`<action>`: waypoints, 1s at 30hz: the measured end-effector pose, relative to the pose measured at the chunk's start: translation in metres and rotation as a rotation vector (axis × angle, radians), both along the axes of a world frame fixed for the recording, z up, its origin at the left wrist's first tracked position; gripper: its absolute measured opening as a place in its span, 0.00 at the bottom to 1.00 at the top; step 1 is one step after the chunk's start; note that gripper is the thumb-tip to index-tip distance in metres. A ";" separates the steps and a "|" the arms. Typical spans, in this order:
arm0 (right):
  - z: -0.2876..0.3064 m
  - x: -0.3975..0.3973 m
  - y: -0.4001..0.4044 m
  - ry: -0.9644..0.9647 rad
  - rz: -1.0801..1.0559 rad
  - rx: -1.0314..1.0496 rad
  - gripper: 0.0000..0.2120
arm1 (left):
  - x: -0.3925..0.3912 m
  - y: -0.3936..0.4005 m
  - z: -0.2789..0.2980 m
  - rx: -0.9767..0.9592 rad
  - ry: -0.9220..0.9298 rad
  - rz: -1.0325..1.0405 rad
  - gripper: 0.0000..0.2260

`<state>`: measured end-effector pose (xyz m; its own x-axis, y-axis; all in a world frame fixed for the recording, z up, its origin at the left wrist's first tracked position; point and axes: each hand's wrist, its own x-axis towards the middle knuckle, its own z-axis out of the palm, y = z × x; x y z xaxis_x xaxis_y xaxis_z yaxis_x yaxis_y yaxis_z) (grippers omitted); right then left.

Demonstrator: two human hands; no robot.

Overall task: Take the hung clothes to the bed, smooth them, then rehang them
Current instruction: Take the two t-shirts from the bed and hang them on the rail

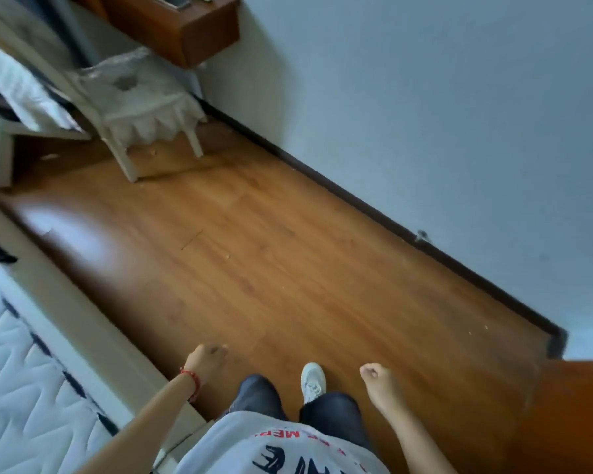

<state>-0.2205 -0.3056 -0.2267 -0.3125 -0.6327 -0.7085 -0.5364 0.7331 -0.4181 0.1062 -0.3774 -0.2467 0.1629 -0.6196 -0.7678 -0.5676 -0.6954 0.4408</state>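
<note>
Bed edge runs diagonally beside both curled, empty hands.

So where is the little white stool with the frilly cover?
The small white stool with the frilly cover is at the upper left of the head view, standing on the wooden floor under the brown wooden wall shelf, near the pale wall.

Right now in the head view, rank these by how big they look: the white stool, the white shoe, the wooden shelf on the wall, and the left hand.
1. white stool
2. wooden shelf, cut off by the frame edge
3. left hand and white shoe look alike; not ranked.
</note>
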 end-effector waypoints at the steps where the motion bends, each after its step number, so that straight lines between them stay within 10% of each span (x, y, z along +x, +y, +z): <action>1: 0.002 -0.003 -0.023 -0.003 0.051 0.001 0.15 | 0.002 -0.001 0.003 0.000 0.002 0.067 0.11; 17: -0.021 0.220 -0.362 -0.087 0.595 -0.047 0.11 | 0.165 -0.095 -0.011 -0.010 0.109 0.906 0.12; 30: -0.006 0.399 -0.561 -0.057 0.812 -0.094 0.11 | 0.337 -0.316 0.021 -0.126 0.193 1.012 0.09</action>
